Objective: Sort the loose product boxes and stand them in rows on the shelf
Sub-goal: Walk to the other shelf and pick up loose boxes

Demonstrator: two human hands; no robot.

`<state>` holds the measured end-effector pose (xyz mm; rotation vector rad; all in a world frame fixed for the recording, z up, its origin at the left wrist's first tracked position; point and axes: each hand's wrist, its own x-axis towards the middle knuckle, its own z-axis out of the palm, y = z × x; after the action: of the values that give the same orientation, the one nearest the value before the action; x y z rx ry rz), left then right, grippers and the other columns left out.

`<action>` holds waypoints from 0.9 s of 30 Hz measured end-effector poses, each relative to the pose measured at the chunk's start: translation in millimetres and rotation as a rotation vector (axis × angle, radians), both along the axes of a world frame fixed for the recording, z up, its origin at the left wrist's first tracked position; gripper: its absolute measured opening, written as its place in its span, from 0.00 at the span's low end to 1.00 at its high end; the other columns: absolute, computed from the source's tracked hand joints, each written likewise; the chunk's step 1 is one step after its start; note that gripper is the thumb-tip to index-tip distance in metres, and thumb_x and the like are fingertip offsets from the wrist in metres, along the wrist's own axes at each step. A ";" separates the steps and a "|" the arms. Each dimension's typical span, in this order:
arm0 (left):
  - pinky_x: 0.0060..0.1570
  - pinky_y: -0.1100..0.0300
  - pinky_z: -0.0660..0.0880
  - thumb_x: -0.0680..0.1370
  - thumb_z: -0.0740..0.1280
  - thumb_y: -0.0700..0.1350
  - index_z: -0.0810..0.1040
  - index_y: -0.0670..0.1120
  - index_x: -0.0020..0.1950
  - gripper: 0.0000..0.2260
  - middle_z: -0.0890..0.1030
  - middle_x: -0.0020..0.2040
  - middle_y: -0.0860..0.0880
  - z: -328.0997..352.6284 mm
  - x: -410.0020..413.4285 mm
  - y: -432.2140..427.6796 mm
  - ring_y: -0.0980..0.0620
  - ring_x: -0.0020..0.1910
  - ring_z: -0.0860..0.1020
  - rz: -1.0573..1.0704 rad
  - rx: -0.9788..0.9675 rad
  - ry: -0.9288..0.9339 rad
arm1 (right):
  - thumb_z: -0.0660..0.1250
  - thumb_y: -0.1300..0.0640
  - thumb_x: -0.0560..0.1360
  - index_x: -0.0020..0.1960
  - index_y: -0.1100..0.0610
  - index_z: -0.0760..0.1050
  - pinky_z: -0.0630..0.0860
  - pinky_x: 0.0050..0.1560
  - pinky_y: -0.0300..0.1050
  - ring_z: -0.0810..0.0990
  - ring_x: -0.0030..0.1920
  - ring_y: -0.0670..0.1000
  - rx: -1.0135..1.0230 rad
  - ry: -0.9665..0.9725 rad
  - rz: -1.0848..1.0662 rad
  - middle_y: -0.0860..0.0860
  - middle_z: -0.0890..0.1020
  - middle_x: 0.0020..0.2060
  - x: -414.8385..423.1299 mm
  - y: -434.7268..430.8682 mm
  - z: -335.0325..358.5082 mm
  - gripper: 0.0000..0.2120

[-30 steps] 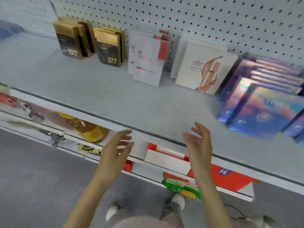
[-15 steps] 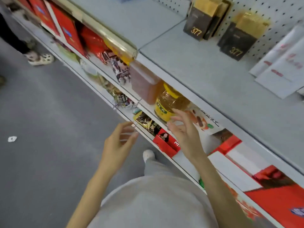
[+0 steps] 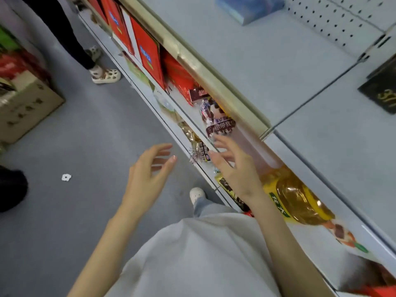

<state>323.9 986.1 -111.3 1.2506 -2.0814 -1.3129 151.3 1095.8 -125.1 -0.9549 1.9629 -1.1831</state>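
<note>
Holds nothing in the left hand [image 3: 147, 170] or the right hand [image 3: 237, 170], fingers [image 3: 160, 147] spread apart, low by the snack bags [image 3: 218, 123]. Finds the dark box [image 3: 383, 91] and the blue box [image 3: 248, 9] up on the top shelf [image 3: 267, 61], well apart. Could bump the oil bottle [image 3: 295, 194] beside the right wrist and roll it off

White Chinese characters, 你带我, stand on the dark maroon band of a crinkled plastic snack bag [image 3: 220, 125] near the centre of the view; the rest of the line is cut off. At four o'clock from it, a clear plastic bottle of yellow oil [image 3: 300, 198] has a green label with white characters, the first apparently 花. At three o'clock, a black box [image 3: 383, 93] on the grey upper shelf [image 3: 278, 61] bears gold digits, blurred and cropped. The blue labels on the flat red boxes [image 3: 147, 52] at eleven o'clock and the print on the brown cardboard carton [image 3: 25, 106] at nine o'clock are unreadable.
</note>
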 end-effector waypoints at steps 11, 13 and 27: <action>0.45 0.78 0.69 0.78 0.67 0.48 0.76 0.62 0.52 0.08 0.79 0.54 0.54 -5.6 -5.4 -197.0 0.68 0.47 0.77 0.143 0.061 0.044 | 0.65 0.41 0.74 0.62 0.45 0.75 0.78 0.54 0.50 0.81 0.46 0.43 0.065 0.021 0.088 0.42 0.81 0.51 -13.4 -228.8 10.5 0.18; 0.42 0.80 0.67 0.78 0.66 0.47 0.77 0.60 0.53 0.08 0.78 0.55 0.53 -17.1 4.0 -239.2 0.72 0.46 0.76 0.120 0.082 0.001 | 0.67 0.45 0.76 0.60 0.45 0.75 0.78 0.53 0.47 0.81 0.45 0.42 0.075 0.034 0.059 0.41 0.81 0.49 -10.6 -275.5 7.3 0.14; 0.43 0.78 0.68 0.78 0.66 0.47 0.77 0.55 0.54 0.06 0.80 0.51 0.54 36.9 -24.5 -587.6 0.69 0.45 0.76 -0.155 -0.079 0.068 | 0.69 0.53 0.76 0.57 0.45 0.76 0.78 0.51 0.44 0.81 0.44 0.45 -0.077 0.030 -0.376 0.42 0.82 0.48 8.1 -527.4 42.3 0.10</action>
<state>299.4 398.6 -74.4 1.0155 -2.1964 -1.3052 159.4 568.4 -82.8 -0.6583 2.1985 -1.4641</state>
